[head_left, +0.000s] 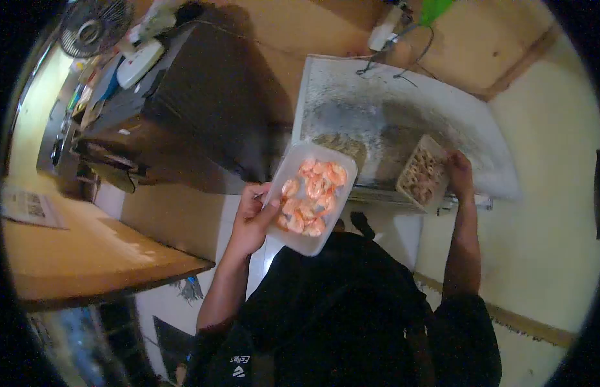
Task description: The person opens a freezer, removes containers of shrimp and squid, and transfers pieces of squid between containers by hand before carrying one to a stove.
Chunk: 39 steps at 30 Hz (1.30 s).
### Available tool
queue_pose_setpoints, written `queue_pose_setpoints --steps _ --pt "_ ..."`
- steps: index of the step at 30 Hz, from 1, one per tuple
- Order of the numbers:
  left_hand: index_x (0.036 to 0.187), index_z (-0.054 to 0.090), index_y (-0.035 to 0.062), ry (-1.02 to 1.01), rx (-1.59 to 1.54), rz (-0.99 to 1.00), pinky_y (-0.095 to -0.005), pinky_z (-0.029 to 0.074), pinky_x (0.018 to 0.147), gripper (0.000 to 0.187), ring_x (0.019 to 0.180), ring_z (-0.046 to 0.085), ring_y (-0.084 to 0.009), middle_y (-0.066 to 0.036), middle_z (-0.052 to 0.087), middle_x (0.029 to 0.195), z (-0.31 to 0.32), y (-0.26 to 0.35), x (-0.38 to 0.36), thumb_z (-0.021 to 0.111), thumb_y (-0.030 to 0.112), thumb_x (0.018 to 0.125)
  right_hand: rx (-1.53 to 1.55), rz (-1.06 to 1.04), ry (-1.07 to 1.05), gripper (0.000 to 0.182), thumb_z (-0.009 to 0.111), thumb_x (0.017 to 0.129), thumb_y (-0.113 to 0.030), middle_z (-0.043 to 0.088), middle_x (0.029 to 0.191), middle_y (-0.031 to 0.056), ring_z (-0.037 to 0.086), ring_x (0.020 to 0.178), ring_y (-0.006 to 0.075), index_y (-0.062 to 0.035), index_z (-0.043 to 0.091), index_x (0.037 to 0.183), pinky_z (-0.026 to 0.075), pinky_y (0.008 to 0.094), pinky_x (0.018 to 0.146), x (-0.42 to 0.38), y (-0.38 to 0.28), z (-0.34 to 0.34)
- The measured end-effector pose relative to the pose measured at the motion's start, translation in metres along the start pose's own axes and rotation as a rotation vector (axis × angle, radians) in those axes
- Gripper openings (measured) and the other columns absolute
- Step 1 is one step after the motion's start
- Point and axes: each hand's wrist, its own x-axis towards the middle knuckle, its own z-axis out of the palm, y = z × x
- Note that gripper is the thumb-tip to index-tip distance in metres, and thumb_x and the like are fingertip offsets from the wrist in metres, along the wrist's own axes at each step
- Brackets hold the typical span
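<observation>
My left hand grips the near left side of a translucent white plastic tub, thumb over its rim. Inside lie several orange-pink shrimp, spread over the bottom. My right hand is closed on the right edge of a second pale rectangular container, tilted, over the white appliance. Brownish, pale lumpy pieces fill it; their kind cannot be made out. The two containers are apart, the shrimp tub in front of my body and the other one farther right.
A white chest-like appliance with a stained, greyish top stands ahead. Cables hang at its back. A dark cabinet is at left, with a fan beyond it. The edge of a wooden table juts in from the left.
</observation>
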Motion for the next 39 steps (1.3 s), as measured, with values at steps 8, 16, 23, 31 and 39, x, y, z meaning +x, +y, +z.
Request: queue_pose_setpoints --steps 8,16,23,31,39 --pt "0.106 0.048 0.0033 0.089 0.385 0.077 -0.0336 0.047 0.076 0.019 0.090 0.055 -0.0183 -0.011 0.057 0.102 0.009 -0.073 0.077 0.055 0.007 0.088 0.434 -0.106 0.208 0.025 0.056 0.085 -0.006 0.061 0.088 0.0038 0.055 0.077 0.0118 -0.0009 0.059 0.109 0.047 0.0280 0.071 -0.014 0.005 0.066" --pt "0.098 0.054 0.0006 0.090 0.942 0.263 -0.0429 0.049 0.074 0.019 0.084 0.059 -0.0378 -0.021 0.060 0.092 0.004 -0.099 0.078 0.057 0.004 0.080 -0.312 -0.176 0.331 0.026 0.056 0.082 -0.009 0.063 0.079 0.0075 0.059 0.071 0.0168 -0.0072 0.061 0.107 0.047 0.0323 0.066 -0.012 0.055 0.086" --pt "0.093 0.057 -0.0003 -0.060 1.182 0.098 -0.0451 0.050 0.075 0.019 0.086 0.061 -0.0380 -0.023 0.060 0.094 0.001 -0.083 0.078 0.058 0.006 0.075 -0.592 -0.115 0.425 0.026 0.062 0.083 -0.015 0.063 0.083 0.0110 0.060 0.071 0.0203 -0.0062 0.061 0.107 0.047 0.0333 0.067 -0.063 -0.062 0.084" --pt "0.090 0.058 -0.0007 -0.006 1.158 0.086 -0.0454 0.051 0.069 0.018 0.076 0.063 -0.0382 -0.024 0.063 0.085 0.001 -0.082 0.081 0.060 0.013 0.078 0.427 0.114 -0.202 0.037 0.068 0.084 -0.025 0.064 0.090 0.0049 0.059 0.075 0.0142 -0.0059 0.058 0.114 0.049 0.0297 0.067 -0.162 -0.106 0.185" --pt "0.089 0.056 0.0022 0.065 0.852 0.038 -0.0402 0.051 0.067 0.018 0.070 0.064 -0.0306 -0.019 0.064 0.081 -0.030 -0.086 0.106 0.060 0.017 0.081 0.183 0.358 -0.267 0.056 0.070 0.080 -0.031 0.064 0.088 0.0096 0.061 0.075 0.0191 -0.0013 0.051 0.123 0.049 0.0313 0.069 -0.165 -0.141 0.228"
